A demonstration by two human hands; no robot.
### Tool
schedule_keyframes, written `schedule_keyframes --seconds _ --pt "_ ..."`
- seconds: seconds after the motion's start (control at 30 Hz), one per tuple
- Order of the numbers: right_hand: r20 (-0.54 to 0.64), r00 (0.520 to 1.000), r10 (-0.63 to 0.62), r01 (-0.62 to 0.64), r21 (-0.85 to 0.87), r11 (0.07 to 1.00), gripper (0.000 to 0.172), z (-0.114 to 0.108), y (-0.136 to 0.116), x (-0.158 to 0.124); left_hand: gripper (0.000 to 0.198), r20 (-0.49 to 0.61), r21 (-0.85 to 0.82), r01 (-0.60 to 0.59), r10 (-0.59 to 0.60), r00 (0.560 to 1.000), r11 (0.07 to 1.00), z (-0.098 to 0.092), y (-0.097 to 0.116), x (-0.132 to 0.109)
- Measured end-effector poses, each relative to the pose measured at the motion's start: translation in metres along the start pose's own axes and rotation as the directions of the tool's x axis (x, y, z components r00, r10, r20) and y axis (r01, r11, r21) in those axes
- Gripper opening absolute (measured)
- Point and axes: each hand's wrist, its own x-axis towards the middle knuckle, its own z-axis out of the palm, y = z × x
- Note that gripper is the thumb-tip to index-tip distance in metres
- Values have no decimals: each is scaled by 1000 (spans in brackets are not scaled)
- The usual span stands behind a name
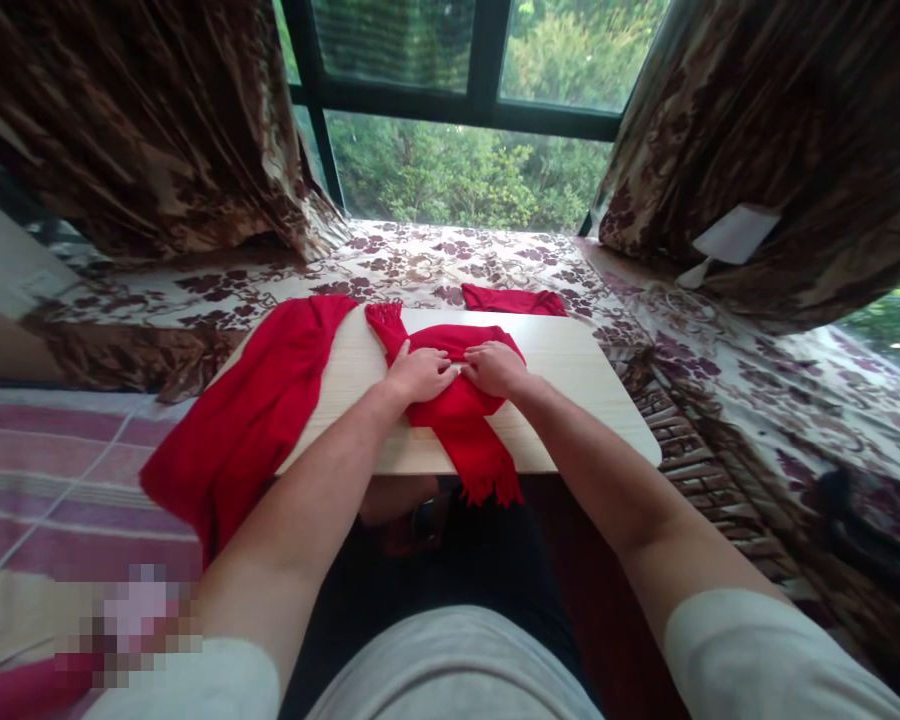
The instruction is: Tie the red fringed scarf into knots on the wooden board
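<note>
A red fringed scarf (461, 425) lies folded on a small light wooden table (577, 385), one fringed end hanging over the near edge. My left hand (420, 372) and my right hand (497, 368) rest side by side on the folded scarf, fingers curled and pinching the cloth between them. A second red scarf (251, 410) is draped over the table's left edge and down onto the bedding. A third piece of red cloth (514, 299) lies just beyond the table's far edge.
The table stands on a floral bedspread (435, 265) before a large window (465, 150). Brown patterned curtains (142, 130) hang on both sides. A striped blanket (52, 470) lies at the left. A white card-like object (731, 238) rests against the right curtain.
</note>
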Motion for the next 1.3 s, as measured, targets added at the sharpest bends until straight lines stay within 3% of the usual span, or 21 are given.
schedule_keyframes --seconds 0.13,0.27,0.33,0.4,0.47,0.53,0.63,0.77,1.3 --pt "-40 999 -17 16 -22 1000 38 5 4 6 48 28 15 -6 6 1000 1000 4 -13 11" --pt "-6 1000 2 -3 -24 1000 40 5 5 13 48 50 -21 -40 41 998 999 5 -24 13" --pt "-3 1000 14 -14 -7 1000 38 3 4 13 48 -17 -76 -44 43 999 996 2 -27 7" --pt "-48 999 14 -13 26 1000 34 -1 0 8 48 -163 -147 -15 -9 987 989 1 -29 -5" --pt "-104 994 -26 33 69 997 30 -3 -7 0 49 -299 -178 18 -71 952 984 1 -31 -18" --pt "-121 987 -102 116 113 987 30 -4 -16 -8 52 -350 -160 68 -121 929 985 3 -34 -31" --pt "-79 978 -193 203 146 968 34 -5 -27 -17 62 -257 -92 161 -179 950 983 10 -39 -44" --pt "-25 984 -176 177 83 981 40 -9 -33 -22 67 -151 -7 203 -202 968 979 14 -37 -50" --pt "29 992 -125 124 24 992 49 -15 -30 -19 67 -143 7 208 -205 968 978 13 -36 -49"
